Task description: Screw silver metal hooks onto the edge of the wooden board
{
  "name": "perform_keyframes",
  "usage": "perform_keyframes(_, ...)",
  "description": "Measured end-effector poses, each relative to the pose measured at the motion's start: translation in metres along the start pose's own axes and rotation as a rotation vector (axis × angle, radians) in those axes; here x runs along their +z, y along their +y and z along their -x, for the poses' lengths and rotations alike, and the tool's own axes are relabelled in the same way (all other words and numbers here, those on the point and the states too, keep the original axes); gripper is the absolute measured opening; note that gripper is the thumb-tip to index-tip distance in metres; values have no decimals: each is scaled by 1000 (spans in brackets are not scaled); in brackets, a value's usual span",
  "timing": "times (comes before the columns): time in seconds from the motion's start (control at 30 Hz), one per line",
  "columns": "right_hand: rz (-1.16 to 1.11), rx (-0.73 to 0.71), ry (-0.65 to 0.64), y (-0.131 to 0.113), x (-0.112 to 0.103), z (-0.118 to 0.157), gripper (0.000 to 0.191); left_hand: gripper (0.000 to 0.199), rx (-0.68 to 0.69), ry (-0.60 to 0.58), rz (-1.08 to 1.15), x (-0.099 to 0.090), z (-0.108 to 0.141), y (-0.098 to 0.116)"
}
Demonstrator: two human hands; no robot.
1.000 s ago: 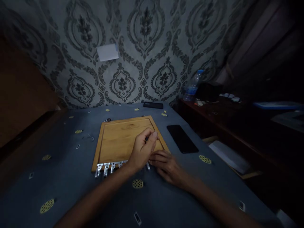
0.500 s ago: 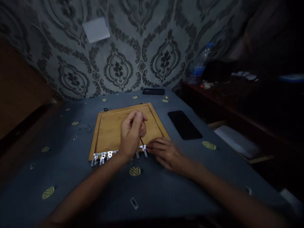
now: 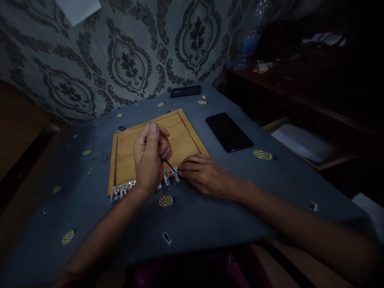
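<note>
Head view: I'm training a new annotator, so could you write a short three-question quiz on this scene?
1. True or false: the left hand grips a thin dark rod.
2. The nearer flat black rectangular phone lies: A) left of the rectangular yellow-brown wooden board; B) right of it; C) on it.
3. Fill in: silver metal hooks line the board's ____ edge (near/far).
Key: 1. true; 2. B; 3. near.

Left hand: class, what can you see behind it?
Behind the left hand, the wooden board and metal pieces show on both sides; whatever it blocks cannot be seen.
</note>
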State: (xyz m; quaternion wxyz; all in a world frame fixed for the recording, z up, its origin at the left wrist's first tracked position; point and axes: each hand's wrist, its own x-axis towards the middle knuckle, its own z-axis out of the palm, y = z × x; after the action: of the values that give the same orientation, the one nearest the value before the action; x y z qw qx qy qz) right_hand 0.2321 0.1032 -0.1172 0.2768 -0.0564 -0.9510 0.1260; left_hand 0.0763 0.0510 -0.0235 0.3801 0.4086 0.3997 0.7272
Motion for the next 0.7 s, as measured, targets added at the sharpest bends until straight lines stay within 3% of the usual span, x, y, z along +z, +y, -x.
perform_keyframes(0.23, -24, 18, -26, -2, -5, -1, 30, 49, 9, -18, -9, 0, 0, 3)
perform_keyframes(0.47, 4, 2, -37, -2, -6, -1, 27, 52, -43, 62, -50, 5, 0, 5)
perform_keyframes(0.7, 5, 2, -28, -1, -4, 0, 27, 52, -11, 1, -57, 2, 0, -2)
